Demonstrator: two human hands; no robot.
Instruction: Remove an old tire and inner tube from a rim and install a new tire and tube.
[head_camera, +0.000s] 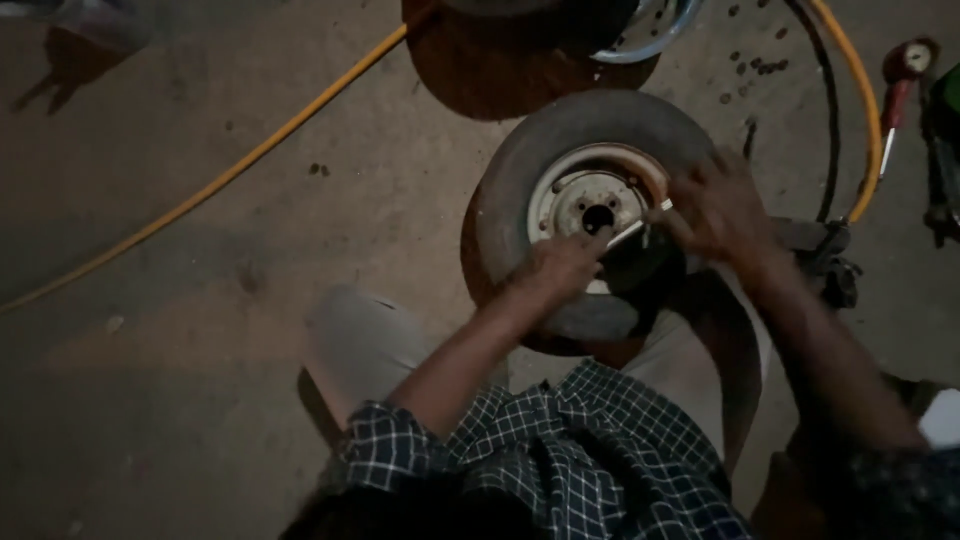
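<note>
Dim concrete floor (200, 330) carries everything, and the landmark on it is a small tyre (520, 170) lying flat on its side, with a pale steel rim (560, 195) whose hub face and bolt holes turn upward toward the camera. Laid flat like this, the wheel stays put and its bead line is open to both hands from above.

At the near edge of the tyre the left hand (562, 262) presses down where rubber meets rim, fingers curled; its grip looks closed around the near end of a thin metal lever (640, 228), though the dark and blur leave that unsure. The lever runs up and right across the rim opening. Over the right edge of the tyre the right hand (718, 210) hovers with fingers spread and blurred — whether its grip clamps the lever's far end or only rests on the tyre wall, I cannot tell.

Beyond the tyre lies a chromed rim (650, 35). A yellow hose (230, 170) trails away to the tyre's left, and right of it sits a red-handled pressure gauge (903, 75) — well apart from both hands
</note>
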